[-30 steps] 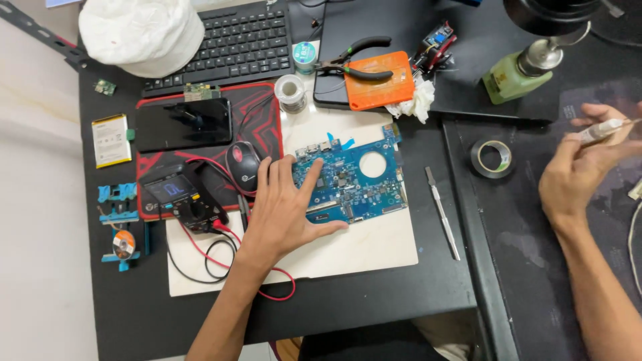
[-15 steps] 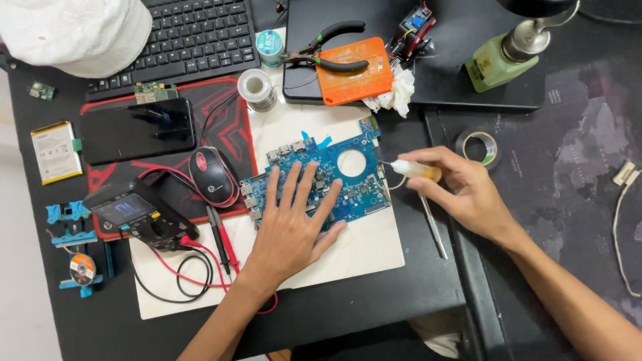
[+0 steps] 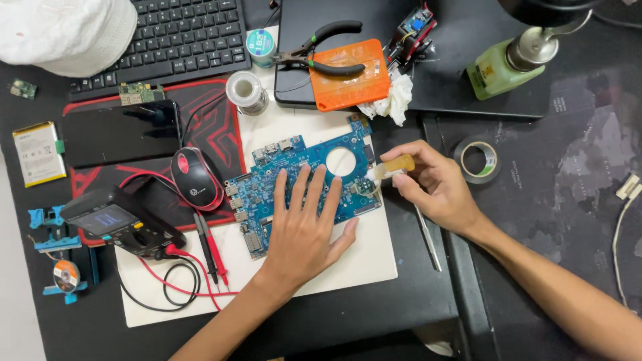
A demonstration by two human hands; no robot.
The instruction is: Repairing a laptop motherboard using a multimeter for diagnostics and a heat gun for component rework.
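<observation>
A blue circuit board (image 3: 304, 184) with a round cut-out is laid on a white mat (image 3: 348, 264) at the middle of the black desk (image 3: 414, 301). The left hand (image 3: 304, 230) is pressed flat on the near half of the board, its fingers (image 3: 314, 190) spread apart and pointed toward the far side. The right hand (image 3: 435, 187) is held just right of the board, and a small amber-bodied tube (image 3: 394, 165) is pinched between its thumb and curled fingers; the tube's pale tip is brought to the board's right edge, though actual contact cannot be made out.

Just left of the board a black mouse (image 3: 194, 179) is seen on a red and black pad (image 3: 221, 124), with a dark phone (image 3: 120, 132) further left. A multimeter (image 3: 120, 224) with red and black leads is placed near and left. On the far side a solder spool (image 3: 245, 90), a keyboard (image 3: 174, 40), pliers (image 3: 321, 50) on an orange pad (image 3: 351, 77) and a green bottle (image 3: 498, 67) are found. A tape roll (image 3: 479, 160) lies right of the right hand, and metal tweezers (image 3: 428, 237) lie near it.
</observation>
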